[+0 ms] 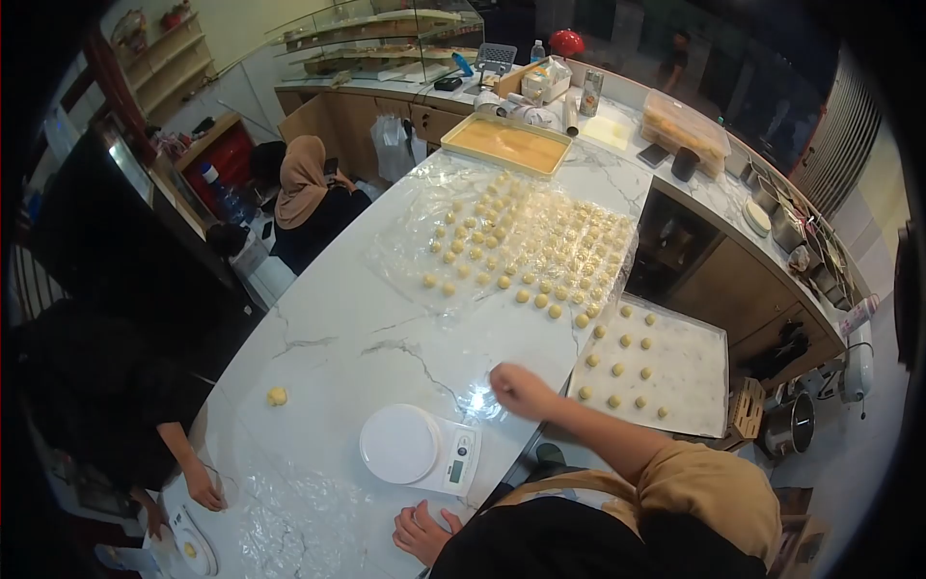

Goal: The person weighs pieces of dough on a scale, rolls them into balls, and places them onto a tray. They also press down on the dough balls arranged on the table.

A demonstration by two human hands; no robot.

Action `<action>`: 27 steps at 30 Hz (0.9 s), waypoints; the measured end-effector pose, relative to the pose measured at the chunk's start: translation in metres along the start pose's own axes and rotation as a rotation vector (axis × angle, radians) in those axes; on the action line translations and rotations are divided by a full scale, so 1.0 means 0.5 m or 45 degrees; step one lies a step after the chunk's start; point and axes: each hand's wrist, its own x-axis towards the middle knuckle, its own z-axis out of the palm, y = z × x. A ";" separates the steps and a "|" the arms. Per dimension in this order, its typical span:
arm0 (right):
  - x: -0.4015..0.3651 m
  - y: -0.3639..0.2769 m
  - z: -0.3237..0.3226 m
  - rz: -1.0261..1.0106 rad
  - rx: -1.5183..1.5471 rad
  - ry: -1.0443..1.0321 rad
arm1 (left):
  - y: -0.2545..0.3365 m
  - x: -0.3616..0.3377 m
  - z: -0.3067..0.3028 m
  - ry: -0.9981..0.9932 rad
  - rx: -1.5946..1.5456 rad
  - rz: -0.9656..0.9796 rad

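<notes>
Fingers of the right hand (518,390) curled in toward the palm, seen from the back; whether they close on anything cannot be told; nor can it be told whether the hand touches the counter (318,309) beneath. Fingers of the left hand (422,533) slightly apart, resting on the counter's near edge. Digital scale (399,442) between the two hands: near and left of the right fingers, just beyond the left ones; its long axis runs left to right, the far end swung slightly left, round pan on the left, display on the right; the left hand lies by its near edge, the right by its far right corner. Lined tray (693,372) to the right of the right hand, which is the nearer of the two; on it yellow balls (618,371) in loose rows, round and so without a long axis. Farther off, beyond the right hand, more such balls about a clear plastic sheet (405,241); to the left, a lone yellow piece (277,397); at far left, a co-worker's hand (204,486) beside a second scale (200,558).
</notes>
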 end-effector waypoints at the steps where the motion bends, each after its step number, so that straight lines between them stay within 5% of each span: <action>1: -0.002 0.004 -0.019 -0.054 -0.039 0.005 | 0.003 0.002 0.000 -0.009 0.004 -0.007; 3: 0.044 0.012 -0.035 -0.144 -0.567 0.252 | 0.006 0.005 -0.006 0.048 0.024 0.018; 5: 0.118 0.037 0.006 -0.162 -0.566 0.400 | 0.013 0.011 -0.014 0.009 0.013 -0.019; 6: 0.122 0.026 0.026 -0.174 -0.554 0.364 | 0.011 0.011 -0.013 0.022 -0.006 0.011; 8: 0.122 -0.018 0.070 0.206 -0.143 0.169 | 0.014 0.012 -0.027 0.009 -0.017 0.030; 10: 0.039 -0.046 0.080 0.039 -0.178 0.109 | 0.011 0.013 -0.034 -0.025 -0.039 -0.001; 17: -0.011 -0.057 -0.039 0.350 0.161 0.018 | 0.013 0.023 -0.051 -0.044 -0.122 -0.051; 19: 0.023 -0.033 -0.053 0.202 0.022 -0.125 | 0.008 0.020 -0.051 -0.058 -0.189 0.012; 22: 0.078 0.019 -0.008 0.102 0.355 0.035 | 0.013 0.022 -0.063 -0.055 -0.186 -0.048; 27: -0.037 0.010 0.001 0.078 0.368 -0.337 | 0.008 0.023 -0.052 0.002 -0.169 -0.051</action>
